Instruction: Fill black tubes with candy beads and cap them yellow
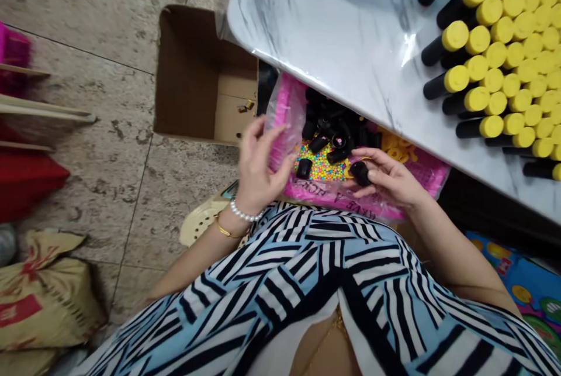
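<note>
My left hand (258, 165) is raised at the left rim of a pink plastic bag (412, 168), its fingers bent and apart, touching the clear plastic edge; nothing shows in its grasp. My right hand (385, 178) lies over the bag and is closed around a small black tube (360, 172). Inside the bag lie several black tubes (326, 130), a heap of small multicoloured beads (322, 168) and some yellow caps (397, 151). I wear a pearl bracelet and a gold bangle on the left wrist.
A white marble tabletop (333, 31) juts over the bag, with rows of yellow-capped black tubes (504, 66) at its right. An open cardboard box (197, 78) stands on the tiled floor. A tan sack (39, 300) lies lower left; red and pink items at left.
</note>
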### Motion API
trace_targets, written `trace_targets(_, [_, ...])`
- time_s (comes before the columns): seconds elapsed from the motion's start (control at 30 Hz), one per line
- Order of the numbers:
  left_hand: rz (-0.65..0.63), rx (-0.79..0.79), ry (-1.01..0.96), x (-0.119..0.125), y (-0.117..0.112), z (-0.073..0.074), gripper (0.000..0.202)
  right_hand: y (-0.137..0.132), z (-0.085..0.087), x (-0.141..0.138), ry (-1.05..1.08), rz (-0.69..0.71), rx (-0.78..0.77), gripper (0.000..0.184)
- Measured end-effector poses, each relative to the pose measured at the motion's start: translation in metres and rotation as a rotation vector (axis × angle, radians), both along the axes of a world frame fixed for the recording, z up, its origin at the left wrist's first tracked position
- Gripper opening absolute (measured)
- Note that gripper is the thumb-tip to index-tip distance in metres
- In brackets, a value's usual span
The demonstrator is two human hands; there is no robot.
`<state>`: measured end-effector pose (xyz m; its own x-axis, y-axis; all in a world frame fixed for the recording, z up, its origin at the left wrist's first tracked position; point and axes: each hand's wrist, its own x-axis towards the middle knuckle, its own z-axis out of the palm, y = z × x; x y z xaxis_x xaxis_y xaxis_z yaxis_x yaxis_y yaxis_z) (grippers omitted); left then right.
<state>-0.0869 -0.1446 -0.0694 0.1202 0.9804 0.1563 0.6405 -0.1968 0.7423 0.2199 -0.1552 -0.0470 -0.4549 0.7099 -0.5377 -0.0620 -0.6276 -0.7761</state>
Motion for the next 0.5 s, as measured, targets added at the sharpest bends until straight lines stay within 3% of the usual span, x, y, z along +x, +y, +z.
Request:
trace_targets(0.13, [-0.151,-0.201,-0.061,0.008,-0.019,-0.021,0.037,-0.001,-0.004,-0.009,-0.290,0.069,-0.041,0.059])
trace_targets(0.2, [-0.203,-0.193,-0.088,0.008,-0.021,-0.024,0.037,0.000,-0.004,-0.008,-0.402,0.211,0.091,0.055])
trace_targets(0.37, [-0.201,-0.054,-0.087,-0.001,-0.014,-0.025,0.046,0.014,0.002,0.009,-0.403,0.628,0.389,0.049])
trace_targets(0.5, [-0.170,0.090,-0.038,-0.005,-0.012,-0.027,0.048,0.016,-0.007,0.007,-0.507,0.728,0.712,0.036])
